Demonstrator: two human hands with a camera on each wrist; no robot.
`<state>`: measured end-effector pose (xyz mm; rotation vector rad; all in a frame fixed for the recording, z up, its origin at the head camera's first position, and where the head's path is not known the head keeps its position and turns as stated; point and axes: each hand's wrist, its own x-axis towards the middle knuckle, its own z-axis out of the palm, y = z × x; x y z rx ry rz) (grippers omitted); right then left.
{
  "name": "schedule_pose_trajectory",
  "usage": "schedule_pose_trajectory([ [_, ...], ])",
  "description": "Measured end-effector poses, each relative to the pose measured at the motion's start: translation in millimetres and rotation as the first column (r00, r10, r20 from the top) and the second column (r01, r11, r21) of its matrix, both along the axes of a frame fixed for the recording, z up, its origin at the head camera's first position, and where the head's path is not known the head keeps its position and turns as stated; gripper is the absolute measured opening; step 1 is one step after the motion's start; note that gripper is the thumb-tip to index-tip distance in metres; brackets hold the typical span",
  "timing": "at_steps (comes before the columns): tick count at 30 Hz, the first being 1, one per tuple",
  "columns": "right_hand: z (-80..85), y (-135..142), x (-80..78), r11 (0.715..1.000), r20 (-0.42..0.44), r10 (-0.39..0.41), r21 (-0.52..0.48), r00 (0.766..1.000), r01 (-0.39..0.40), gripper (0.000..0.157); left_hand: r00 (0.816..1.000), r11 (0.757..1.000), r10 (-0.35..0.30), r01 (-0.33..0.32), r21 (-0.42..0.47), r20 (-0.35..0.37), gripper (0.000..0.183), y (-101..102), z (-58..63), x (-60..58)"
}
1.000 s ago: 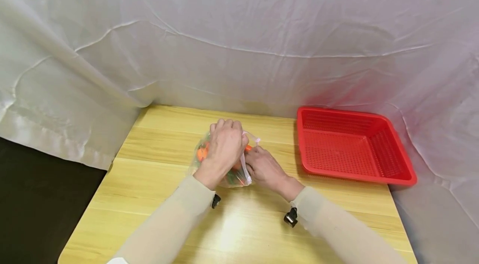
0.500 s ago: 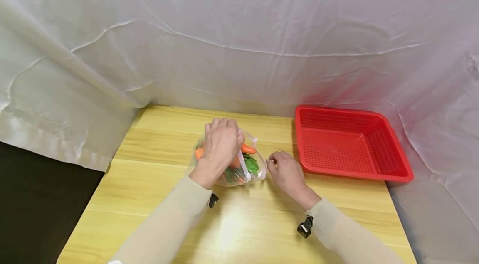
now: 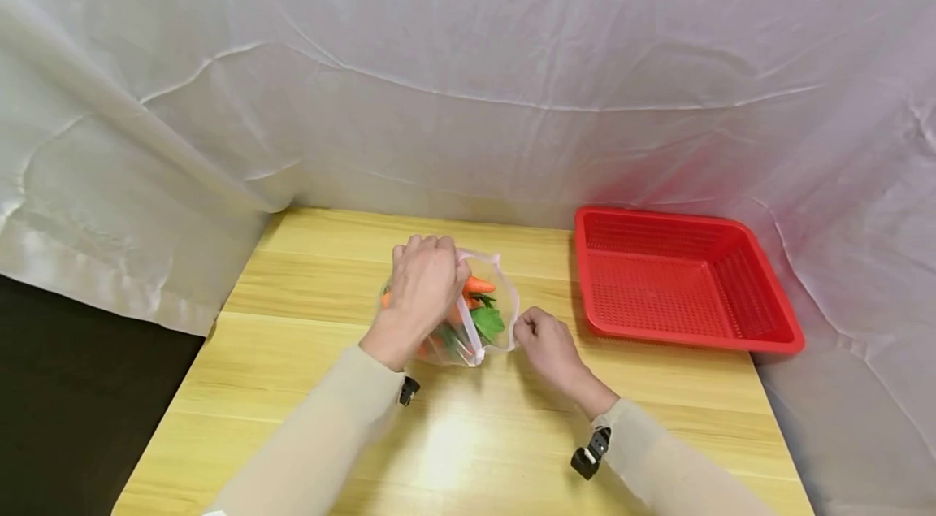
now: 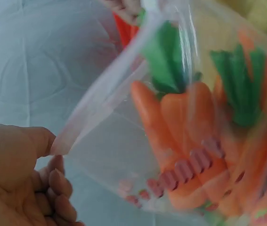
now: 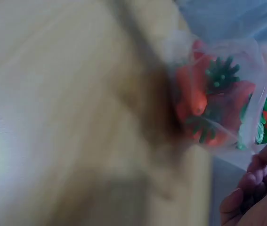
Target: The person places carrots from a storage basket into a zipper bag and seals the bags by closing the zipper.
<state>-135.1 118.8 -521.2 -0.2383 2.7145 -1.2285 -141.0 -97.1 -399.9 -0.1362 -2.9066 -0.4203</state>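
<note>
A clear plastic zip bag (image 3: 448,343) stands over the table with its mouth spread toward the right. Orange toy-like carrots (image 4: 190,117) with green tops fill it, and a leafy green piece (image 3: 488,323) shows in the opening. My left hand (image 3: 420,284) arches over the bag and pinches one side of its rim between thumb and finger, as the left wrist view shows. On the opposite side, my right hand (image 3: 552,347) pinches the rim with bent fingers. Pink printed letters (image 4: 185,172) run along the bag's side. The left hand hides part of the contents.
To the right of the hands stands a red perforated plastic basket (image 3: 695,344) at the table's back edge. The light wood table (image 3: 292,386) is bordered by hanging pale grey cloth (image 3: 468,142) behind and on both sides.
The right hand has drawn back from the bag's mouth to the right and now holds the far rim. The opening is wider, showing carrot and leaf. The left hand has shifted slightly left.
</note>
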Motion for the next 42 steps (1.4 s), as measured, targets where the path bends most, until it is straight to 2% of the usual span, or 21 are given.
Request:
schedule_pose_trajectory([
  [4,39.2,-3,-13.8,0.996,-0.001,0.001,-0.090,1.000,-0.001,0.011,0.999,0.999,0.037,-0.038,0.022,0.037,0.024,-9,10.8,0.0],
  [7,70.7,-4,-26.6,0.992,-0.053,-0.005,-0.128,0.999,-0.002,0.015,0.997,0.997,0.063,-0.064,0.044,0.038,0.022,-16,18.5,0.5],
  [11,103.1,-9,-40.9,0.994,-0.176,0.042,-0.091,0.984,-0.059,0.016,0.995,0.994,0.072,-0.076,0.072,0.064,0.021,-18,26.4,3.7],
  [16,124.8,-14,-52.3,0.988,-0.263,0.141,-0.021,0.954,-0.152,0.014,0.993,0.989,0.074,-0.085,0.122,0.089,0.023,-12,29.0,10.3],
  [19,128.2,-12,-55.8,0.985,-0.271,0.172,0.022,0.947,-0.172,0.013,0.994,0.987,0.074,-0.084,0.136,0.078,0.024,-7,25.4,13.3],
  [23,120.5,-4,-58.7,0.978,-0.291,0.191,0.133,0.937,-0.158,0.015,0.997,0.987,0.051,-0.061,0.149,0.065,0.026,-2,15.3,13.9],
  [26,114.4,2,-59.1,0.973,-0.313,0.184,0.193,0.932,-0.127,0.014,0.998,0.984,0.042,-0.049,0.173,0.047,0.032,-2,9.4,10.5],
  [29,113.2,5,-59.3,0.971,-0.333,0.181,0.211,0.925,-0.114,0.014,0.998,0.982,0.053,-0.057,0.178,0.026,0.037,-9,7.9,3.8],
  [32,113.9,7,-60.4,0.970,-0.344,0.184,0.216,0.921,-0.113,0.014,0.998,0.985,0.065,-0.067,0.160,0.022,0.034,-22,8.3,-6.7],
  [35,113.7,8,-61.7,0.969,-0.353,0.181,0.222,0.918,-0.105,0.014,0.999,0.993,0.031,-0.035,0.116,0.043,0.028,-35,11.1,-21.6],
  [39,109.9,8,-62.7,0.966,-0.359,0.185,0.238,0.915,-0.102,0.014,0.993,0.997,-0.066,0.062,0.042,0.101,0.033,-48,18.3,-44.9],
  [42,106.8,7,-62.3,0.964,-0.364,0.193,0.246,0.911,-0.106,0.014,0.980,0.986,-0.155,0.161,-0.039,0.127,0.039,-53,22.6,-61.0],
])
